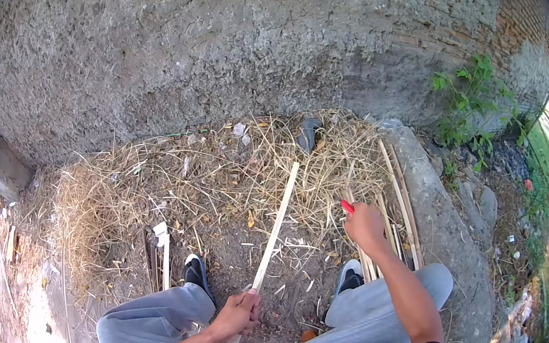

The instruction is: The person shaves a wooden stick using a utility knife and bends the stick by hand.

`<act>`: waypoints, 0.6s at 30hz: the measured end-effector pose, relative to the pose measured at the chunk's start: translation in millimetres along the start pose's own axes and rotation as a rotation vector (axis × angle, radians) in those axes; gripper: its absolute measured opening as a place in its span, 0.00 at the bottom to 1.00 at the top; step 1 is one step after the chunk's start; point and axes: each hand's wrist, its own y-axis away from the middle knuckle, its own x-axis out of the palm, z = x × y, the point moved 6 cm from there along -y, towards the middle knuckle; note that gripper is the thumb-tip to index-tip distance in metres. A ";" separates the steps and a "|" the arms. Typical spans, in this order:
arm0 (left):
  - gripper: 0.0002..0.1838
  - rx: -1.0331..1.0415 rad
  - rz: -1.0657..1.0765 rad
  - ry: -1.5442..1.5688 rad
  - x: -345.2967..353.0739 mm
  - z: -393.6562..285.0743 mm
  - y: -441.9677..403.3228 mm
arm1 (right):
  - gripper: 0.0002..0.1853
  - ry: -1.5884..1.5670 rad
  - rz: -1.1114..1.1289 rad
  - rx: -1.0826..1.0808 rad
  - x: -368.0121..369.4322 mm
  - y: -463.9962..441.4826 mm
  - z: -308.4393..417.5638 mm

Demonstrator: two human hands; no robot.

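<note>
the pale strip is cut off below.

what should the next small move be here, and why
Probably bring the right hand toward the strip: the left hand grips the strip, while the right, a red object poking from its fist, is off to one side.

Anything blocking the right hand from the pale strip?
Nothing visible: the right hand, gripping a red object, is right of the pale strip held in the left hand, with an open gap above littered ground.
</note>
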 end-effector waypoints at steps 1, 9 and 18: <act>0.18 -0.006 -0.004 0.010 1.8 -0.6 -2.7 | 0.09 -0.023 0.039 -0.037 -2.0 18.2 29.1; 0.19 0.036 0.037 -0.002 9.2 2.4 -14.8 | 0.06 0.082 0.117 -0.418 36.4 73.2 105.9; 0.18 0.138 -0.023 -0.062 32.2 4.8 0.8 | 0.07 0.137 -0.095 -0.436 41.8 60.5 92.3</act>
